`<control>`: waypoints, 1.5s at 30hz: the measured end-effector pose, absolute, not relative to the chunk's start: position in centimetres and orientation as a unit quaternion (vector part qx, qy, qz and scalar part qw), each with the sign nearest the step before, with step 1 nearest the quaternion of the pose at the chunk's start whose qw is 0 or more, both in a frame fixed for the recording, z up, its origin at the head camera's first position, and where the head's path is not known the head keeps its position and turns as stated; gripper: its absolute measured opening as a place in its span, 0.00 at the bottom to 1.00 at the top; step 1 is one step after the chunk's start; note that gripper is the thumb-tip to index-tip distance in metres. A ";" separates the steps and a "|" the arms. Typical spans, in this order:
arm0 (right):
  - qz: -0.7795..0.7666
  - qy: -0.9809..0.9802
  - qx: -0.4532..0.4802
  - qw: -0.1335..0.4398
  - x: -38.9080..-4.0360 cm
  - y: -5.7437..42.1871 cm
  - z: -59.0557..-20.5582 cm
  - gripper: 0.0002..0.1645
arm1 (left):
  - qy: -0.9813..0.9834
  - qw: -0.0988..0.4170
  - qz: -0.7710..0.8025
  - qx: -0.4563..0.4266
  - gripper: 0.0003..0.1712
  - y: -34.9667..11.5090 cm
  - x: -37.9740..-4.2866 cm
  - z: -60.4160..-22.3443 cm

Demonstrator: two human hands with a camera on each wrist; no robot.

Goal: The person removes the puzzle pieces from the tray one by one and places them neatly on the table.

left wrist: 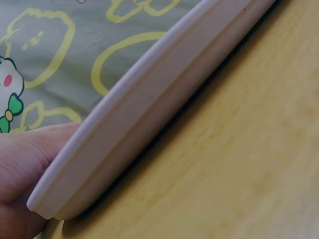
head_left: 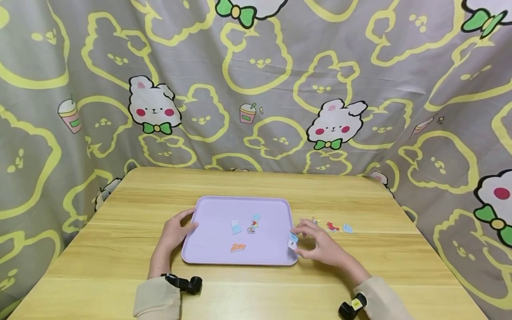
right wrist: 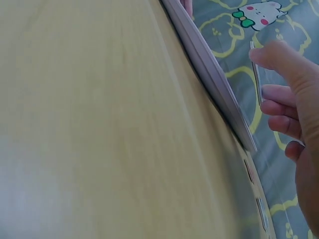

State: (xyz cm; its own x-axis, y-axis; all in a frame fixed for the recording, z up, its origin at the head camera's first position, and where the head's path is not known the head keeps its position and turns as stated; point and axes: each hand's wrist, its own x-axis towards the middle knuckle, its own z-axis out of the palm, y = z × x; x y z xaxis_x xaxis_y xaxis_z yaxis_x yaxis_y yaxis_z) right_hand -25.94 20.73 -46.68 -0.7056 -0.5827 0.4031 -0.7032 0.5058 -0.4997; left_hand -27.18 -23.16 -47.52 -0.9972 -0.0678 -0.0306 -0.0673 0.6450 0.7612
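On the table lies a lilac tray (head_left: 216, 249). My left hand (head_left: 174, 230) holds its left edge, the thumb over the rim; in the left wrist view part of this hand (left wrist: 22, 174) is hidden by the tray wall. My right hand (head_left: 320, 243) pinches a flat light-blue and white card piece (head_left: 293, 242) above the tray's right edge. Seen edge-on in the right wrist view, the card piece (right wrist: 256, 77) is thin, between thumb and fingers. Inside the tray are a blue and white piece (head_left: 236, 226), a small colourful cluster of pieces (head_left: 254, 223) and an orange piece (head_left: 238, 247).
Right of the tray lie more flat pieces on the wooden table (head_left: 240, 293): a red one (head_left: 332, 226), a light-blue one (head_left: 347, 228) and a yellowish one (head_left: 316, 220), partly near my right fingers. A grey patterned curtain (head_left: 280, 146) hangs behind the table and on both sides.
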 end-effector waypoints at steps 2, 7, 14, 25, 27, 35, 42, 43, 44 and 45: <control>0.321 -0.867 0.368 0.095 -25.9 21.2 -46.7 0.29 | -0.907 0.000 -0.419 0.037 0.32 -23.2 -27.1 -47.5; 0.309 -0.871 0.366 0.105 -26.0 22.4 -47.0 0.28 | -0.907 -0.002 -0.419 0.036 0.32 -23.2 -27.1 -47.4; 0.284 -0.884 0.353 0.116 -25.8 23.9 -47.2 0.29 | -0.909 -0.001 -0.415 0.034 0.32 -23.4 -27.1 -47.4; 0.261 -0.881 0.383 0.094 -26.3 24.2 -46.9 0.29 | -0.909 0.004 -0.415 0.033 0.32 -23.5 -27.4 -47.6; 0.251 -0.883 0.387 0.088 -26.5 24.2 -46.8 0.28 | -0.910 0.006 -0.413 0.031 0.32 -23.5 -27.4 -47.6; 0.213 -0.885 0.407 0.077 -27.0 24.4 -46.5 0.25 | -0.911 0.010 -0.412 0.026 0.31 -23.4 -27.6 -47.7; 0.186 -0.888 0.416 0.061 -27.2 24.5 -46.3 0.25 | -0.909 0.009 -0.415 0.030 0.31 -23.5 -27.5 -47.6; 0.183 -0.889 0.416 0.058 -27.2 24.5 -46.4 0.25 | -0.909 0.009 -0.416 0.030 0.31 -23.5 -27.5 -47.6; 0.180 -0.891 0.414 0.054 -27.2 24.5 -46.3 0.26 | -0.909 0.009 -0.416 0.030 0.31 -23.5 -27.5 -47.6; 0.179 -0.893 0.411 0.049 -27.2 24.5 -46.3 0.26 | -0.908 0.008 -0.417 0.031 0.31 -23.5 -27.5 -47.6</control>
State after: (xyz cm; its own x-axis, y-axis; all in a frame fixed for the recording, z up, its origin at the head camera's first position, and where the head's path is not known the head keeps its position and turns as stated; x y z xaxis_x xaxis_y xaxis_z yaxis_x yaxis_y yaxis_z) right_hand -27.23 24.53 -46.30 -0.6571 -0.7163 0.2347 -0.7515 0.5982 -0.2781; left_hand -27.46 -23.51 -47.63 -0.9980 -0.0625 -0.0101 -0.0484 0.6501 0.7583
